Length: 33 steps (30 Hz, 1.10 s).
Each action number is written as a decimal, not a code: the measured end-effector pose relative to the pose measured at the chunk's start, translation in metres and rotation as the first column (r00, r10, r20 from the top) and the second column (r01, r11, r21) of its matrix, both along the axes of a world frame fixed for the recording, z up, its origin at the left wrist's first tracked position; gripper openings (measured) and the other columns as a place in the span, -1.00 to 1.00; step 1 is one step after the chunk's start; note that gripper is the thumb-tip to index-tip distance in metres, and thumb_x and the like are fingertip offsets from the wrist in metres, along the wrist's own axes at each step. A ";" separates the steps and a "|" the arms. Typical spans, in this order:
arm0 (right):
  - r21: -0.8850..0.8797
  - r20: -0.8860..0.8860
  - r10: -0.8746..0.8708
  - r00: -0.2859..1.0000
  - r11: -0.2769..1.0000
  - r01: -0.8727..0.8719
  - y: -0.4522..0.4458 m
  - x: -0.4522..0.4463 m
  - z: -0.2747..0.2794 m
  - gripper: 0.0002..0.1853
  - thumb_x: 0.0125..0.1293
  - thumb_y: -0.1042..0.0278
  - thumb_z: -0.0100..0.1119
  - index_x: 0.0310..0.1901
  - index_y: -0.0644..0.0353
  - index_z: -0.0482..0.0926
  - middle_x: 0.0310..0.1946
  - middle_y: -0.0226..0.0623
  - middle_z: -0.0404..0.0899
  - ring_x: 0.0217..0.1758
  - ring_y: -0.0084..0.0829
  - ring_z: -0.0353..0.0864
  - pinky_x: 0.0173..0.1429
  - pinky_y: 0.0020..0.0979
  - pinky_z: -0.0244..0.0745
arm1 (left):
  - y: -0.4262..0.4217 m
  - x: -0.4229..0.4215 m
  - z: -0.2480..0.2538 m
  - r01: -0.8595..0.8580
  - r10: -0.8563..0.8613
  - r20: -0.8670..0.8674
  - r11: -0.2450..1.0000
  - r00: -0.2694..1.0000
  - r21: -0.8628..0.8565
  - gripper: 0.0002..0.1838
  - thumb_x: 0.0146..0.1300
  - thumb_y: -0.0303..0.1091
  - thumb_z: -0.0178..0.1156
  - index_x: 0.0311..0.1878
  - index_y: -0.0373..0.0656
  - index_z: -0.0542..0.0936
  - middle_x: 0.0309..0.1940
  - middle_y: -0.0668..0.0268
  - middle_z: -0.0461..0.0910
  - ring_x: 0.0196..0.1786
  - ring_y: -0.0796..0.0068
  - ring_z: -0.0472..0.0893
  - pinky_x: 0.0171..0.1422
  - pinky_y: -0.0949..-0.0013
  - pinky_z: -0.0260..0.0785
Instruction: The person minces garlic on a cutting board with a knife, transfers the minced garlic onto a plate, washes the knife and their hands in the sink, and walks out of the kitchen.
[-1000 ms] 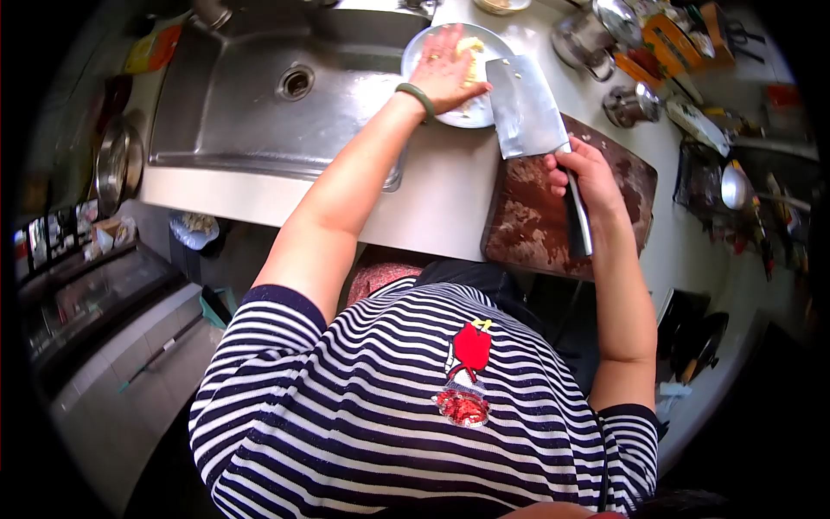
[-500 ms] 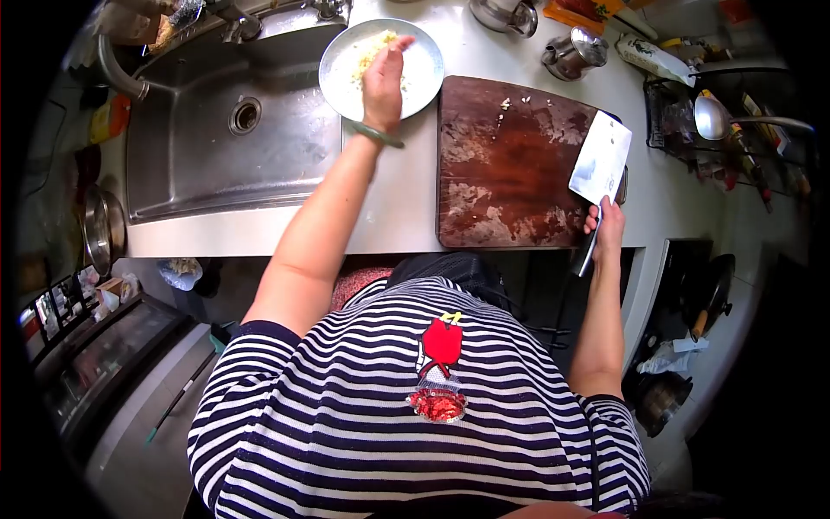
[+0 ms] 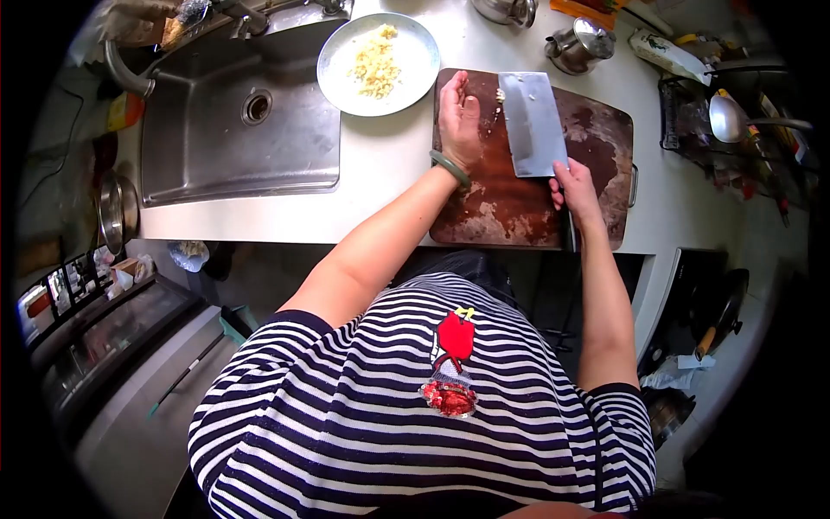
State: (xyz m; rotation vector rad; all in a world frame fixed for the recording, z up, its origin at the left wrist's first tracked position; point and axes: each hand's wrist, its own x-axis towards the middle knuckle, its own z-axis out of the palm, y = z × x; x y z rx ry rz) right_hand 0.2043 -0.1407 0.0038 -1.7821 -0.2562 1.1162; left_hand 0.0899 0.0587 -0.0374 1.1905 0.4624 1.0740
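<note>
My right hand (image 3: 574, 190) grips the dark handle of a cleaver (image 3: 533, 121), its broad blade lying low over the wooden cutting board (image 3: 596, 138). A few pale chopped bits (image 3: 501, 95) show at the blade's left edge, and a speck or two cling to the steel. Over the board's left side is my left hand (image 3: 459, 121), fingers stretched out and holding nothing, a green bangle (image 3: 450, 169) on its wrist. Beyond it a white plate (image 3: 339, 91) carries a heap of finely chopped pale food (image 3: 378, 65), perhaps garlic.
A steel sink (image 3: 199, 164) lies left of the plate. Metal pots (image 3: 581, 45) stand behind the board. At the right, a dark rack (image 3: 679, 112) has a ladle (image 3: 729, 118) on it. The counter's front edge (image 3: 285, 233) runs close to my body.
My left hand has moved right, from over the plate to the board's left side. The cleaver has swung left from the board's right edge to its middle.
</note>
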 end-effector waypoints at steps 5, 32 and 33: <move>0.036 -0.017 0.035 0.999 0.999 -0.034 0.023 -0.034 0.001 -0.76 0.47 0.24 0.00 -0.32 0.20 0.44 -0.65 -0.44 0.40 -0.74 -0.64 0.33 -0.71 -0.52 0.28 | -0.011 0.002 0.007 -0.109 0.214 -0.350 0.949 0.912 0.295 -0.21 0.42 0.12 -0.06 0.35 -0.50 0.18 0.28 -0.21 0.26 0.35 -0.11 0.28 0.48 0.11 0.06; 0.073 -0.246 0.255 0.935 0.967 -0.245 0.190 -0.084 0.077 -0.89 0.40 0.37 -0.02 -0.29 0.18 0.41 -0.55 -0.50 0.39 -0.63 -0.67 0.33 -0.59 -0.55 0.31 | 0.176 -0.096 0.017 0.603 0.337 -0.739 0.430 0.583 0.672 -0.01 0.20 0.44 -0.04 0.53 -0.05 0.09 0.56 -0.08 -0.31 0.59 -0.10 -0.27 0.61 -0.02 -0.38; 0.078 -0.276 0.245 0.929 0.970 -0.232 0.184 -0.085 0.080 -0.89 0.41 0.37 -0.03 -0.28 0.18 0.42 -0.55 -0.51 0.38 -0.63 -0.68 0.32 -0.59 -0.56 0.30 | 0.182 -0.097 0.017 0.620 0.430 -0.769 0.458 0.473 0.637 0.00 0.21 0.43 -0.04 0.52 -0.12 0.08 0.56 -0.09 -0.31 0.60 -0.07 -0.29 0.61 0.01 -0.41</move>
